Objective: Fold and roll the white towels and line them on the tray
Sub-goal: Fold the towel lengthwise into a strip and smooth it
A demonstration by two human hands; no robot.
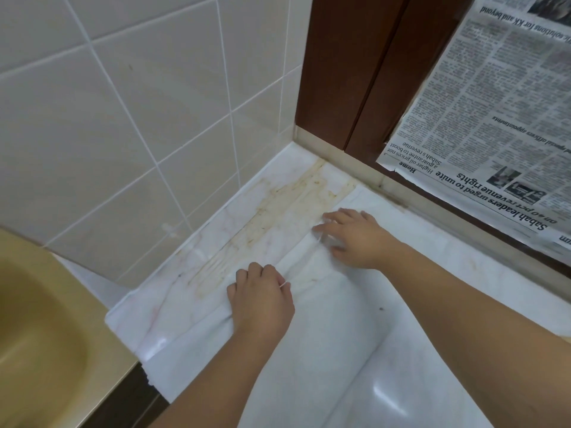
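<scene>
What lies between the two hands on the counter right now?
In the head view, only the white towel lies between the left hand and the right hand: a creased fold edge runs from one to the other, nothing else on it.

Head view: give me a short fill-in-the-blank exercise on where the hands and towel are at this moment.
1. Both hands, the left hand and the right hand, rest on the white ____.
2. The towel lies on a stained marble ____.
3. The sink at the left is coloured ____.
4. Behind the counter, the brown door frame has ____ taped over its pane.

Missing words: towel; counter; yellow; newspaper
</scene>
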